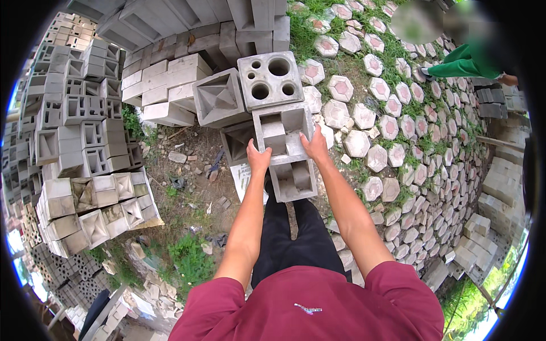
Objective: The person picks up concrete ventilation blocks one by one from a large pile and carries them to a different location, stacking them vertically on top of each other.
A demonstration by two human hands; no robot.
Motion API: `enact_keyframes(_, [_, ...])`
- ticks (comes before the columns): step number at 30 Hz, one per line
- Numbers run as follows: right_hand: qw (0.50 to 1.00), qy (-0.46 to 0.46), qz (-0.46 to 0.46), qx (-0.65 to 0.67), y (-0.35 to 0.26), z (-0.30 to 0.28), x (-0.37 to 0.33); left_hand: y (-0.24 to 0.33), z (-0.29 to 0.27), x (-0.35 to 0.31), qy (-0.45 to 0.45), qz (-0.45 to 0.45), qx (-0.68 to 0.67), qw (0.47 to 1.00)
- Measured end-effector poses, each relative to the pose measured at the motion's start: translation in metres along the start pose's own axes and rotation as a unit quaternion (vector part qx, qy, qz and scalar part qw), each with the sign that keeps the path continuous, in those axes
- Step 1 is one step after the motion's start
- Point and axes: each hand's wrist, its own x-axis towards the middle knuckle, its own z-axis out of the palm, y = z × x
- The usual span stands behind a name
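Note:
In front of my body, my left hand (259,157) and my right hand (315,145) grip a grey hollow concrete block (273,137) from its two sides, thumbs on top. My other fingers are mostly hidden along its outer faces. Square recesses show inside this block. Closer to me, right against it, is a second hollow block (294,181). On the far side stands a block with round holes (268,92) of several sizes. To its left leans a block with a pyramid-shaped recess (219,98), and another recessed block (234,142) sits below that, partly hidden.
Stacked grey blocks (170,77) rise at the back left, with a tiled-looking pile (102,207) nearer. Hexagonal pavers (377,157) cover the grassy ground on the right. A person in green trousers (460,62) is at the far right. Rubble (177,157) lies on the dirt.

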Motion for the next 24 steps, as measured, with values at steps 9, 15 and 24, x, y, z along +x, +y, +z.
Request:
enact_keyframes(9, [0.994,-0.038,0.013,0.106,0.015,0.001,0.004,0.003,0.002,0.001,-0.077,0.016,-0.086,0.993])
enact_keyframes(15, [0.993,-0.014,0.003,0.117,0.005,-0.025,-0.049,0.009,-0.027,-0.045,-0.112,0.015,-0.133,0.985])
enact_keyframes(24, [0.985,0.047,0.113,0.122,-0.036,-0.08,-0.182,-0.001,-0.085,-0.122,-0.244,-0.115,-0.212,0.939])
